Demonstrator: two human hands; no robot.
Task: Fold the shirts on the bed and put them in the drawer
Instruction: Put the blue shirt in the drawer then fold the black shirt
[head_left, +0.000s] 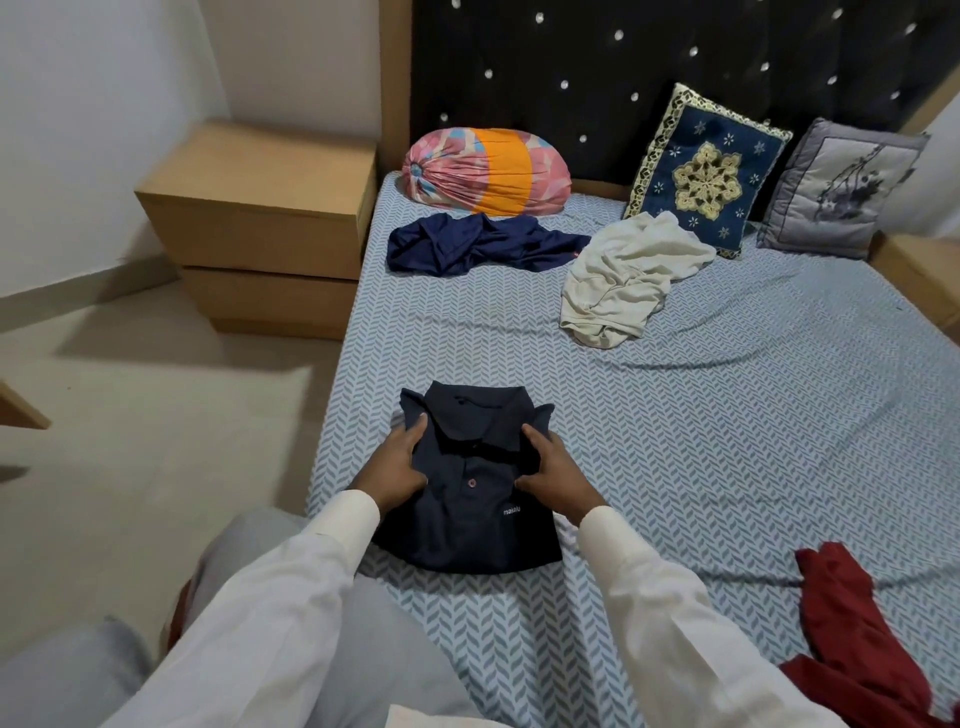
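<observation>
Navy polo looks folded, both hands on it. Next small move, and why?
Probably lift the navy polo off the bed and swing it left toward the drawer unit. It already lies folded, and the left hand and right hand each grip a side. The drawers look closed, so one hand must likely free up there.

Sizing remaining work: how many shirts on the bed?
4: folded dark polo nearest the camera; crumpled navy shirt by the bolster; crumpled cream shirt by the blue cushion; red shirt near right, partly cropped.
</observation>
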